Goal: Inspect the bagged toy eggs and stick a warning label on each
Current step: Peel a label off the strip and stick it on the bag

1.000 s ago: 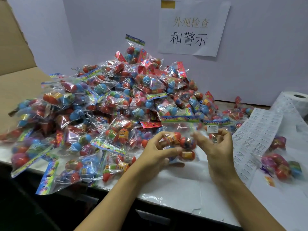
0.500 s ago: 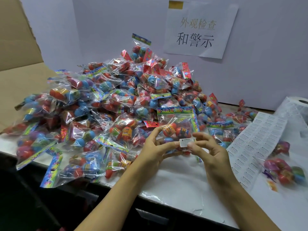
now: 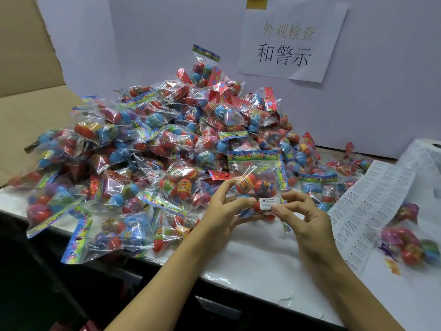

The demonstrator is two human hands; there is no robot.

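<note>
White desk [image 3: 250, 263] up front, a huge pile of bagged eggs [image 3: 152, 149] behind it. Left hand [image 3: 224, 211] pinches one bag [image 3: 256, 177] upright just above the desk, steadying it, while the right hand [image 3: 303, 216] pinches the warning label [image 3: 267, 203] against its lower front. Label sheet [image 3: 372, 206] lies right, within reach.
</note>
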